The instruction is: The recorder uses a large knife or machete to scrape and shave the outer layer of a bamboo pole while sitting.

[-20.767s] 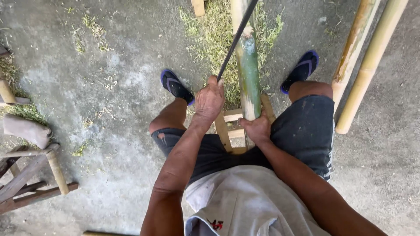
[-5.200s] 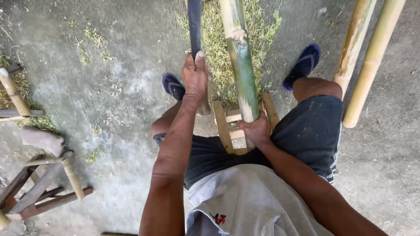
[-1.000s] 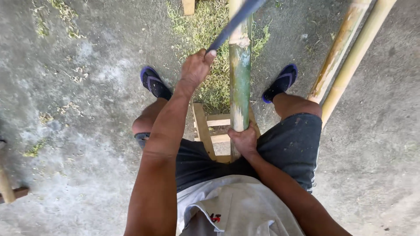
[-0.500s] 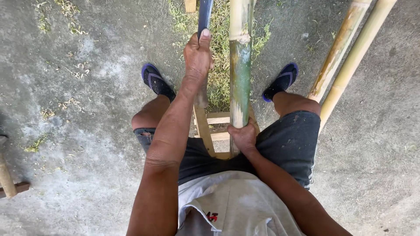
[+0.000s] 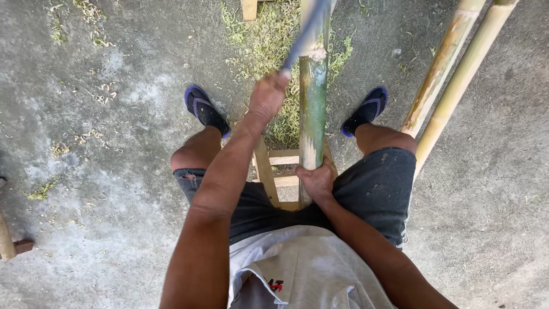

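Note:
A green bamboo pole [image 5: 313, 97] runs away from me between my knees, resting on a low wooden frame [image 5: 269, 171]. My right hand [image 5: 316, 180] grips the pole's near end against my lap. My left hand [image 5: 266, 98] is closed on the handle of a long dark blade [image 5: 306, 34], which slants up and to the right across the pole's upper part and is blurred by motion. Green shavings [image 5: 269, 40] lie on the ground under the pole.
Two more bamboo poles [image 5: 452, 74] lean in at the right. My feet in blue sandals [image 5: 203, 109] [image 5: 366, 111] stand either side of the frame on concrete ground. A wooden piece [image 5: 8, 243] lies at the left edge, another block [image 5: 249, 8] at the top.
My left hand has swung the blade from upright beside the pole to slanting across it, and the hand has moved down and right. My right hand keeps its grip on the pole.

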